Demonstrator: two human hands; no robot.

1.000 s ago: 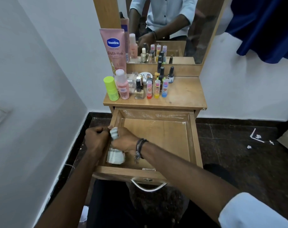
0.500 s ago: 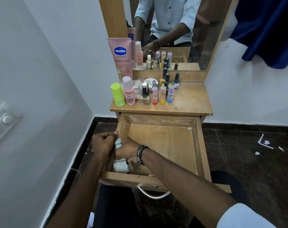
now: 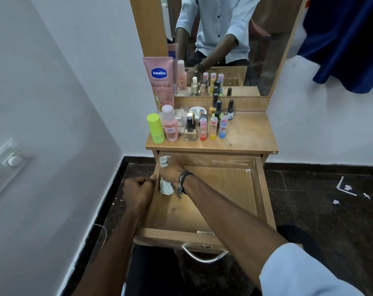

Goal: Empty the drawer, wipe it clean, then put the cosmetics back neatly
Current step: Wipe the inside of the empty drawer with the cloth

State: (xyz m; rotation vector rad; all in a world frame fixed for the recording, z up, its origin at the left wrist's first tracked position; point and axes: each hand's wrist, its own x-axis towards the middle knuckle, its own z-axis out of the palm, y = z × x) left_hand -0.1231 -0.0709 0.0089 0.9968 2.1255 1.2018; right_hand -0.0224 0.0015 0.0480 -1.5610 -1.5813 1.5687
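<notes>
I see white walls [image 3: 79,67], a dark speckled floor [image 3: 322,212], a wood-framed mirror [image 3: 264,50], a blue curtain [image 3: 347,39], and a switch panel [image 3: 4,169] at left.

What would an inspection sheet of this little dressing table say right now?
Surface: wooden tabletop, right part bare.
Job's things: drawer pulled open, no cosmetics inside; white cloth at its left wall; bottles, lip balms and Vaseline tube stand on top.
Clutter: paper scraps on the floor.
Hands: right hand grips the cloth; left hand holds the drawer's left edge.
Cables: thin wire by the wall.
Surroundings: mirror, white walls, blue curtain.
</notes>
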